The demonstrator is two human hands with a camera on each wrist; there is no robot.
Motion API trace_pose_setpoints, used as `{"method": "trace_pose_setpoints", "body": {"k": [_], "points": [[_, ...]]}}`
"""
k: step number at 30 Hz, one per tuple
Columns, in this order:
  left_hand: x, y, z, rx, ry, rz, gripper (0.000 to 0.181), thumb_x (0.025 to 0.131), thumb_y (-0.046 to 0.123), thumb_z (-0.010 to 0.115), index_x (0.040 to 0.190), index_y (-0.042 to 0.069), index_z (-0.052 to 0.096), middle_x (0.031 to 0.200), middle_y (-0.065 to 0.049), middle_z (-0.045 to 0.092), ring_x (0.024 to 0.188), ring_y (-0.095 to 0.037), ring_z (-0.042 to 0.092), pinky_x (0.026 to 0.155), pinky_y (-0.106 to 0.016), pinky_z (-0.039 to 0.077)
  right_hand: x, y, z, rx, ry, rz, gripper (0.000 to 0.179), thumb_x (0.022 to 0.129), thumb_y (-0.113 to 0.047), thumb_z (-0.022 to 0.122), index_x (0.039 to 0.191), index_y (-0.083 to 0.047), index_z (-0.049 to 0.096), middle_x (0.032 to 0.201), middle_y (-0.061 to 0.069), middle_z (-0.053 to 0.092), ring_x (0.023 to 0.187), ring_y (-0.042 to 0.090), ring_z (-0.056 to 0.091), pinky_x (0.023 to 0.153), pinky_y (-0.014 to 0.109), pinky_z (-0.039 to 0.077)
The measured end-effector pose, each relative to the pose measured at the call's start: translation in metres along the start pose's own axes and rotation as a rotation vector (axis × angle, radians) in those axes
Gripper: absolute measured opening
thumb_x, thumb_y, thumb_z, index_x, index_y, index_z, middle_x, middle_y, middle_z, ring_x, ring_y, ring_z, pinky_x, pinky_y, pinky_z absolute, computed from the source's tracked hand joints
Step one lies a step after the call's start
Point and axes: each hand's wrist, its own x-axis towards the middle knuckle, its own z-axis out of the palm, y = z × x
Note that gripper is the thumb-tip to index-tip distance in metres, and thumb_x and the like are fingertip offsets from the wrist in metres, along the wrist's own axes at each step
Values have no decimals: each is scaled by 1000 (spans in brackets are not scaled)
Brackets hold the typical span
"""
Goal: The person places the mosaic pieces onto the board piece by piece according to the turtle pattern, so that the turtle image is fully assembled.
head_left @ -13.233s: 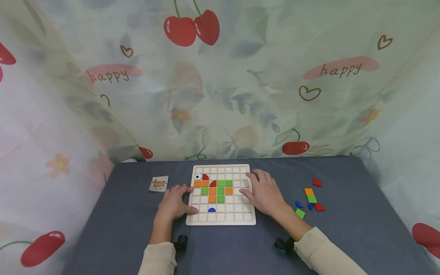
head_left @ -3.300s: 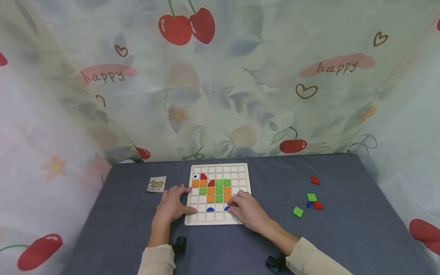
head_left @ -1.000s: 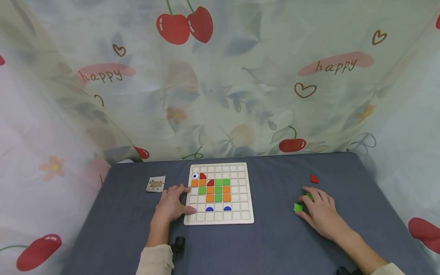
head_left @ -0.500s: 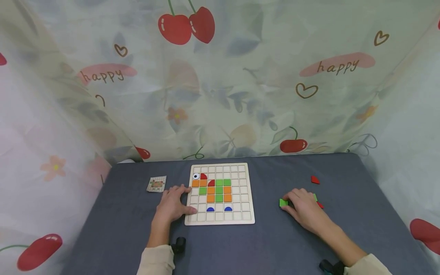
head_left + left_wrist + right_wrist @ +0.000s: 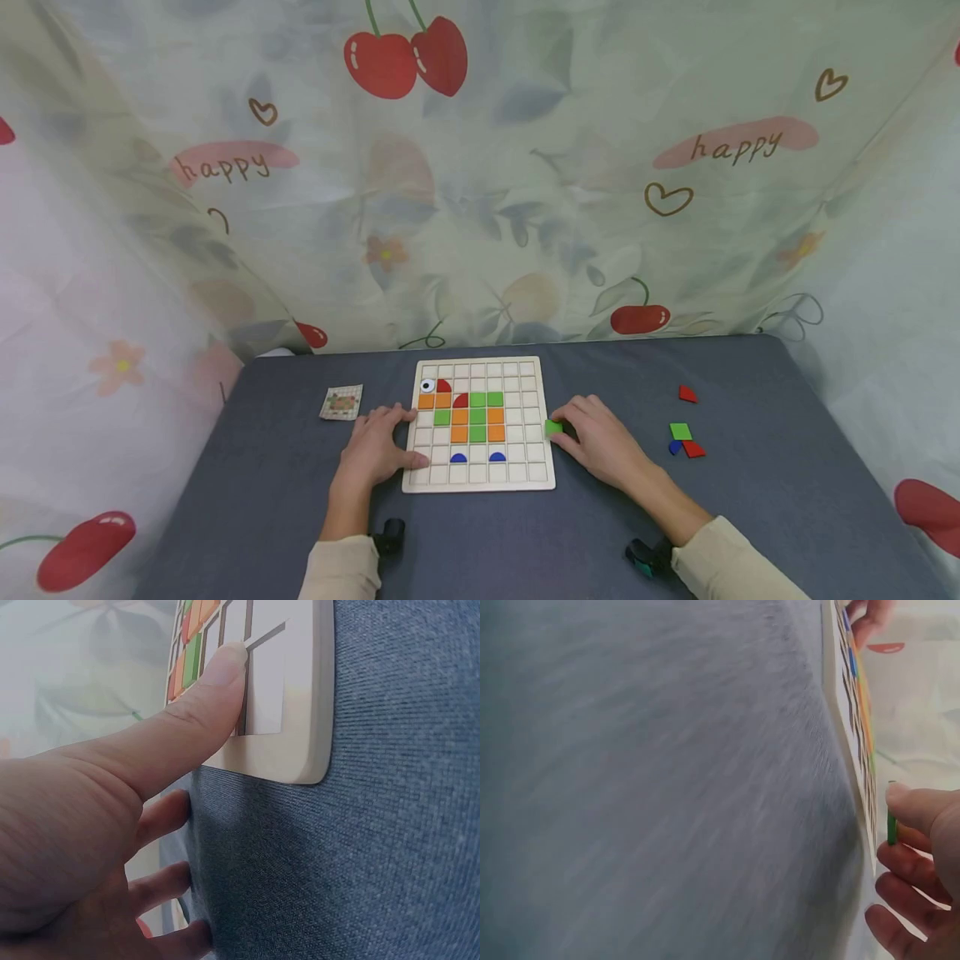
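Note:
A wooden grid board [image 5: 525,475] lies on the table, bearing orange, green, red and blue flat tiles and a round eye tile [image 5: 427,386]. My left hand [image 5: 375,444] rests at its left edge; the thumb [image 5: 217,667] lies on the board's corner cell, while other fingertips touch the cloth in the left wrist view. At the board's right edge, my right hand [image 5: 602,439] pinches a green square tile [image 5: 553,427] between thumb and finger. That tile [image 5: 892,825] shows edge-on in the right wrist view, held above the board.
On the right lie a red tile [image 5: 687,394], a green square [image 5: 680,431], a blue piece [image 5: 676,447] and another red tile [image 5: 694,449]. A pattern card [image 5: 341,402] lies left of the board. A printed cloth [image 5: 480,208] hangs behind the table.
A blue half-round and an orange square have joined the board since the oldest frame. The right hand has since picked up a green square at the right and carried it left to the board.

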Motion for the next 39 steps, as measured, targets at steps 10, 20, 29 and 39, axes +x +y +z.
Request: {"method": "trace_pose_setpoints", "body": {"k": [10,20,29,39], "points": [[-1,1,0,5,3,5,86,68,37,95,145,25,58,164,-11,39,149,-41,31,110,-77,33,32,-24,13,37,-63,41,24,89,-28,81,105,-13,75,96,1,64,90,16,51,81,34,49],[-4,1,-2,4,-5,2,87,69,36,95,146,24,57,164,-11,38,149,-41,31,110,-76,34,43,-30,26,12,-55,9,22,90,-29,80,106,-14,75,99,2,65,92,19,52,85,36,49],[-2,3,-4,6,-8,-1,88,69,37,95,147,25,57,164,-12,38,148,-42,31,110,-77,32,47,-29,27,36,-58,52,21,88,-29,82,103,-15,77,97,1,65,88,18,49,80,34,47],[-2,4,-2,8,-13,-9,86,69,37,95,146,25,57,164,-12,39,148,-41,31,111,-75,33,51,-31,26,48,-80,96,20,87,-27,83,103,-15,78,95,1,65,87,18,48,78,33,46]]}}
